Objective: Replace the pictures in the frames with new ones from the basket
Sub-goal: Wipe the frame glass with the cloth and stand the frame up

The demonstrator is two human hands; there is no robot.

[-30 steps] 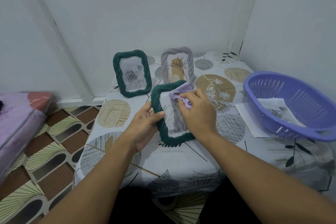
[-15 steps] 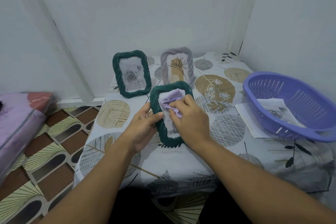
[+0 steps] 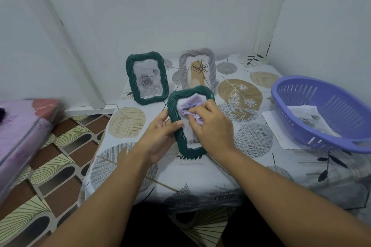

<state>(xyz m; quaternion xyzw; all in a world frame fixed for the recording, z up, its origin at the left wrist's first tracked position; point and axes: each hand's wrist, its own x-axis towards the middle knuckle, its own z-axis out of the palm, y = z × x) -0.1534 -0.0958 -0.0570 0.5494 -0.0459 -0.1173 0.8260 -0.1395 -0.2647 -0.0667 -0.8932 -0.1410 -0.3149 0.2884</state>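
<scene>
Leaf-print table [image 3: 200,176] in a white corner. Centre frame, a green frame [image 3: 175,118] is gripped upright by the left hand [image 3: 158,136]; its glass is directly under the right hand [image 3: 210,126], which pinches a lilac cloth [image 3: 190,104]. Basket [image 3: 321,112] at right.

Green frame [image 3: 174,115] ribbed, glossy plastic; lilac cloth [image 3: 192,104] soft; basket [image 3: 313,126] slotted plastic.
</scene>
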